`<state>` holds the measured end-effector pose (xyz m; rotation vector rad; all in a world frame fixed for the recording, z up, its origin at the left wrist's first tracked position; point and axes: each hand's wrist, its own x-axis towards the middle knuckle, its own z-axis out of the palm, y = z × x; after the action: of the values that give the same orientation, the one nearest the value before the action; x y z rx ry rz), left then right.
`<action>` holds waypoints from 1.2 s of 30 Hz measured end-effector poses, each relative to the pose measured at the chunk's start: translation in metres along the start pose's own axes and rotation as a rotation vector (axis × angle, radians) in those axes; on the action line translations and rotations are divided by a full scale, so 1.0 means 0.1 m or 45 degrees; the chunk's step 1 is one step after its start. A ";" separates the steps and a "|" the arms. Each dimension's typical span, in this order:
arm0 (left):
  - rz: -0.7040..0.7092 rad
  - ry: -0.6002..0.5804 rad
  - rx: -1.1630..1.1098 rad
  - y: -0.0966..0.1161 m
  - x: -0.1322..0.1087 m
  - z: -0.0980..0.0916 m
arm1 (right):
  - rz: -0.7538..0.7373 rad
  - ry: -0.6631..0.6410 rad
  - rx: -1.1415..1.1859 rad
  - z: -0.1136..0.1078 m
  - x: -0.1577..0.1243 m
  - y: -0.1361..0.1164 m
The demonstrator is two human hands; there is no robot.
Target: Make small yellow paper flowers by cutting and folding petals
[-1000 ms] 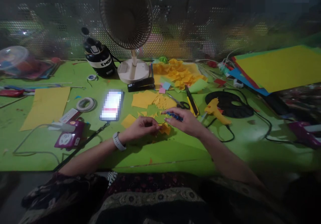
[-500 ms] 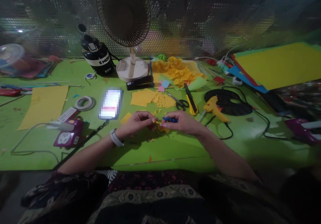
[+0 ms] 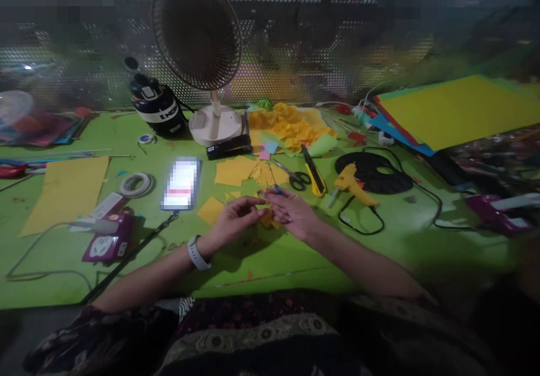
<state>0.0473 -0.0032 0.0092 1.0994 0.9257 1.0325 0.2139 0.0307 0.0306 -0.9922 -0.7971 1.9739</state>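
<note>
My right hand (image 3: 293,214) is closed on a thin tool with a blue twisted grip (image 3: 277,189); its slim shaft points up and away from me. Palm turned partly upward, the hand sits over the middle of the table. Close to its fingertips is my left hand (image 3: 238,218), thumb and forefinger apart, with nothing visible between them. Whether a small bit of paper is among the right fingertips I cannot make out. Yellow paper scraps (image 3: 270,218) lie beneath the hands. Just beyond are cut yellow sheets (image 3: 234,171) and black-handled scissors (image 3: 299,181).
A yellow cutter (image 3: 314,173) and yellow glue gun (image 3: 352,185) with its cord lie to the right. To the left are a phone (image 3: 180,184), a tape roll (image 3: 136,185) and a purple power socket (image 3: 108,241). Behind stand a fan (image 3: 215,123), a bottle (image 3: 158,112) and crumpled yellow paper (image 3: 291,123).
My right hand has rolled palm-up, bringing the blue grip from lying sideways to pointing away. My left fingers have parted from their pinch on a yellow piece. The view has tilted slightly.
</note>
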 end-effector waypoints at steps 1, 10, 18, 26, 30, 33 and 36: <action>0.026 0.026 0.004 0.00 0.01 0.01 | 0.005 0.005 0.010 0.00 0.00 0.01; 0.087 0.078 0.065 0.01 0.02 -0.02 | 0.011 0.003 -0.002 0.01 0.03 0.03; 0.036 0.189 0.077 0.05 0.03 -0.12 | -0.089 0.045 -0.109 -0.01 0.03 -0.04; 0.030 0.233 -0.007 0.01 0.04 -0.14 | -0.185 0.026 -0.233 -0.04 0.01 -0.05; 0.086 0.308 -0.081 0.02 0.04 -0.15 | -0.286 -0.013 -0.455 -0.08 -0.04 -0.09; 0.104 0.340 -0.081 0.03 0.05 -0.14 | -0.379 -0.029 -0.779 -0.07 -0.07 -0.09; 0.139 0.325 -0.106 0.03 0.05 -0.14 | -0.485 -0.056 -1.028 -0.05 -0.08 -0.07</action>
<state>0.0346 0.0051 0.0089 0.9717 1.0233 1.3121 0.2238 0.0282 0.0364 -1.1185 -1.7371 1.3430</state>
